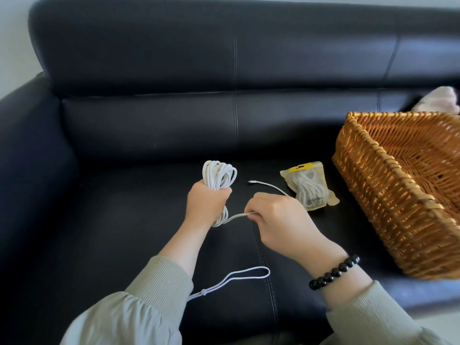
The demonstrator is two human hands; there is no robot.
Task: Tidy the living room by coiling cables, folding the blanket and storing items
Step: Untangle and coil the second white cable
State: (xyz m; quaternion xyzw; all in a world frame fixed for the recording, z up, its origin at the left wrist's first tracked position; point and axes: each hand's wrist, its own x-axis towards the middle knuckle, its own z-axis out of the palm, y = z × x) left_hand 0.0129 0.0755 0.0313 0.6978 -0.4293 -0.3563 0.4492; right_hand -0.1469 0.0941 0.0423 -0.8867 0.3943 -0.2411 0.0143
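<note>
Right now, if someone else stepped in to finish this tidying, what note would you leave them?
Left hand grips the white cable coil.
Right hand pinches its loose tail; the plug end lies on the sofa.
Done: most of the cable is coiled.
Left: wind in the tail, store the coil and the bagged cable in the wicker basket, fold the pink blanket behind it.

Counted on one black sofa (pixel 149 120): two hands, left hand (pixel 206 202) and right hand (pixel 278 217); one white cable (pixel 219 174), centre; one bagged cable (pixel 310 188) and one wicker basket (pixel 373 150), 3 o'clock; one beaded bracelet (pixel 333 272), 5 o'clock; one pale cloth (pixel 438 100), 2 o'clock.
</note>
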